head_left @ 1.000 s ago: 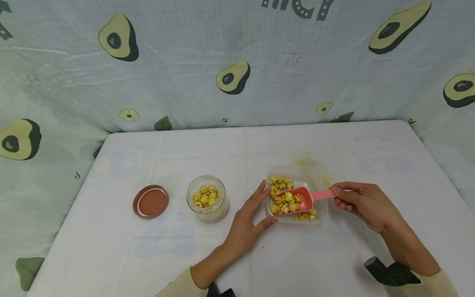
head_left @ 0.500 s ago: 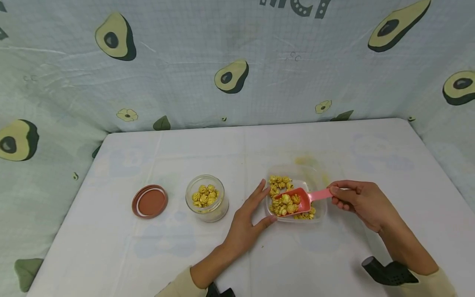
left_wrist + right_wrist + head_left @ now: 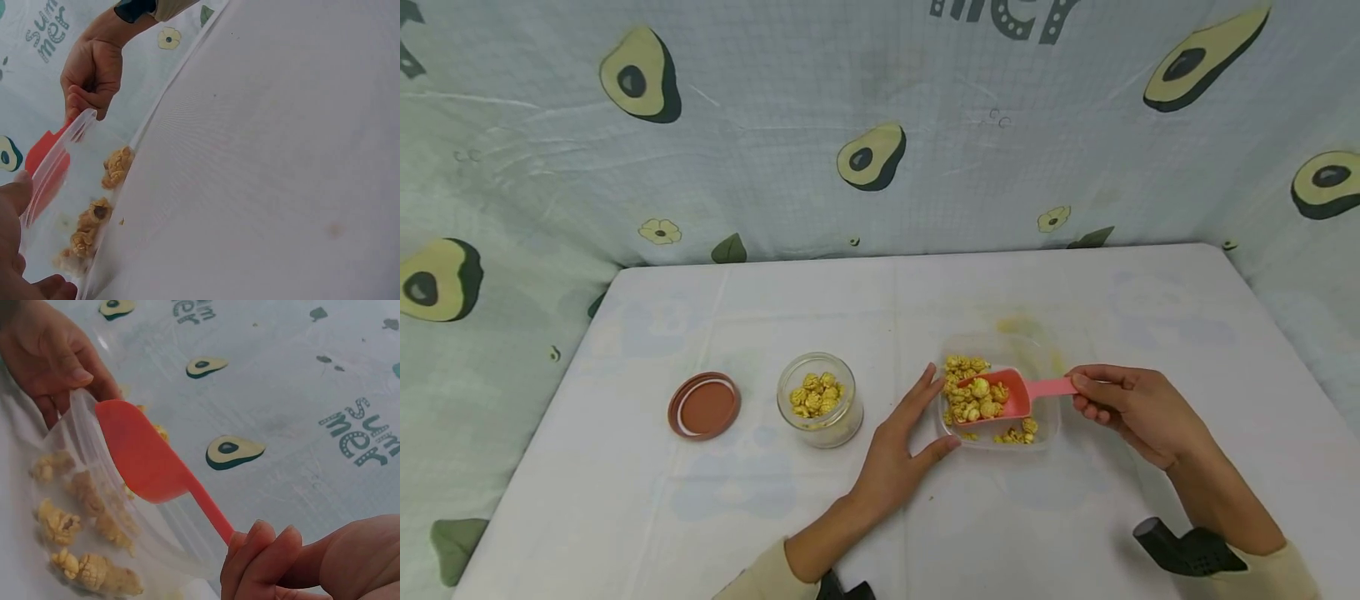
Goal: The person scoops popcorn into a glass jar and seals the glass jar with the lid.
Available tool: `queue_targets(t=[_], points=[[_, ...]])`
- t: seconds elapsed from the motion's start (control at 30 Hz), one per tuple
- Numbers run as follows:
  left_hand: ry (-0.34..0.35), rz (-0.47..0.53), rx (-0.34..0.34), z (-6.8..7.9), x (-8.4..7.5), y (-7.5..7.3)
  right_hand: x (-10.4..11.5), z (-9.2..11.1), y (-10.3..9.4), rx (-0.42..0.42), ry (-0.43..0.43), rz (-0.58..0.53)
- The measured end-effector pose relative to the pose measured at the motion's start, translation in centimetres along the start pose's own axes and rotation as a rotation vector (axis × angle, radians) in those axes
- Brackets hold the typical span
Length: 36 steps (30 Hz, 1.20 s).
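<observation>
My right hand (image 3: pixel 1131 412) pinches the handle of a pink scoop (image 3: pixel 1020 396) between thumb and fingers. Yellow popcorn (image 3: pixel 987 408) lies in the scoop's bowl, which is over the clear plastic container (image 3: pixel 1049 429). More popcorn shows beneath and beside it. Along the container's left side rests my left hand (image 3: pixel 887 458), thumb and fingers spread, fingertips right at the rim. The right wrist view has the scoop (image 3: pixel 140 453) tilted across the container's rim (image 3: pixel 87 425), with several popcorn pieces (image 3: pixel 59 525) visible through the wall.
Left of my left hand stands an open glass jar (image 3: pixel 842 429) partly filled with popcorn. A brown round lid (image 3: pixel 703 407) lies farther left on the white tablecloth (image 3: pixel 625 500). An avocado-print sheet (image 3: pixel 760 125) rises behind the table.
The scoop with its popcorn has shifted slightly toward the back and its handle is more level. More popcorn shows at the container's front. My left hand stays in place.
</observation>
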<state>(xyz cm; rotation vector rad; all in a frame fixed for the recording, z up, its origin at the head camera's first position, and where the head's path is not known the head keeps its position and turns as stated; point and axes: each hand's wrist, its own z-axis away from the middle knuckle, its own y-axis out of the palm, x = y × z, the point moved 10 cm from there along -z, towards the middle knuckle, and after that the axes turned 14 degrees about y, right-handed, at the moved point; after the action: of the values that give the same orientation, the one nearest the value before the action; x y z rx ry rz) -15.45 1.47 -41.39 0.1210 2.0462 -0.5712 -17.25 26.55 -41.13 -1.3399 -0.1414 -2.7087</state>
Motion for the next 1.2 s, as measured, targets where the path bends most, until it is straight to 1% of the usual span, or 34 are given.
queue_targets(t=[0.2, 0.3, 0.37, 0.43, 0.53, 0.67, 0.73, 0.77, 0.83, 0.87, 0.9, 0.97, 1.03, 1.1, 1.2], points=[[-0.063, 0.039, -0.040, 0.7, -0.9, -0.9, 1.5, 0.2, 0.7, 0.015, -0.034, -0.031], [-0.059, 0.054, -0.061, 1.3, -1.9, -1.6, 2.6, 0.3, 1.5, 0.035, -0.049, -0.027], [-0.027, 0.058, -0.076, 1.6, -3.0, -2.2, 3.2, 0.3, 2.1, 0.049, -0.057, -0.023], [0.025, 0.051, -0.100, 1.9, -4.2, -3.1, 3.8, 0.3, 2.6, 0.057, -0.064, -0.019], [0.113, 0.033, -0.163, 2.3, -6.2, -4.8, 4.6, 0.3, 3.4, 0.069, -0.068, -0.027], [0.234, 0.026, -0.290, 3.2, -8.3, -8.1, 5.5, 0.4, 4.5, 0.091, -0.075, -0.023], [0.313, 0.019, -0.359, 3.6, -9.1, -10.0, 6.1, 0.4, 5.1, 0.102, -0.082, -0.012], [0.342, 0.010, -0.390, 3.7, -9.2, -11.0, 6.4, 0.4, 5.4, 0.105, -0.086, -0.008], [0.381, -0.026, -0.438, 4.0, -9.1, -12.8, 6.9, 0.3, 5.8, 0.111, -0.092, -0.006], [0.383, -0.044, -0.454, 4.0, -8.7, -13.6, 7.1, 0.2, 6.0, 0.113, -0.094, -0.006], [0.366, -0.051, -0.464, 4.0, -8.1, -14.3, 7.3, 0.2, 6.3, 0.114, -0.097, -0.004], [0.310, -0.069, -0.462, 4.0, -6.7, -15.3, 7.7, 0.1, 6.8, 0.118, -0.100, 0.005], [0.235, -0.071, -0.440, 4.1, -4.9, -15.9, 8.1, -0.1, 7.5, 0.120, -0.096, 0.015], [0.156, -0.063, -0.408, 4.3, -3.2, -16.0, 8.4, -0.3, 8.3, 0.121, -0.093, 0.030], [0.018, -0.038, -0.367, 4.8, -0.8, -15.7, 8.8, -0.6, 9.5, 0.119, -0.087, 0.043]])
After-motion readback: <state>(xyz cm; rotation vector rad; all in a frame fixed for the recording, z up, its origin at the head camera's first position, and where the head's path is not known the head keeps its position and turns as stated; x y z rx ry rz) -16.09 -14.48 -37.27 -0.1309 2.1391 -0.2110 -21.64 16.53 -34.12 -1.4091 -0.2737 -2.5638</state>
